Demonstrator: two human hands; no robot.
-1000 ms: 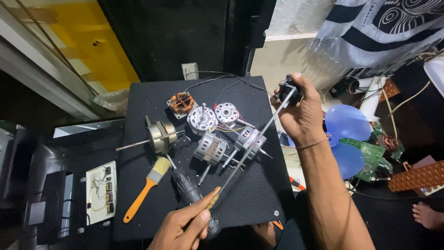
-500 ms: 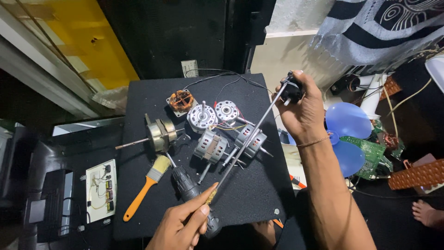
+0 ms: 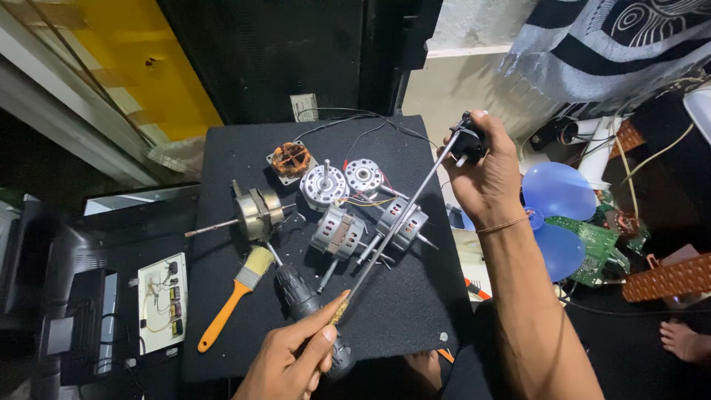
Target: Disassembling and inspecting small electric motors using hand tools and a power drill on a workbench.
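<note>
Black mat (image 3: 244,159) at centre bears silver motor housings (image 3: 324,186), a copper-wound stator (image 3: 289,159) and an orange-handled brush (image 3: 233,300) with pale bristles; blue fan blades (image 3: 555,194) right, yellow panel (image 3: 141,67) upper left, grey-black patterned cloth (image 3: 592,44) upper right.

Before you lies a black mat (image 3: 415,318) carrying several small motors (image 3: 338,231), a copper-wound stator (image 3: 289,159) and a shafted rotor (image 3: 255,213). An orange-handled paintbrush (image 3: 235,298) and a dark-handled screwdriver (image 3: 300,295) lie near its front-left part.

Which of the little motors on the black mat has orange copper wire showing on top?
The square one at the back left of the group, the copper-wound motor. The other motors are closed in silver metal casings.
</note>
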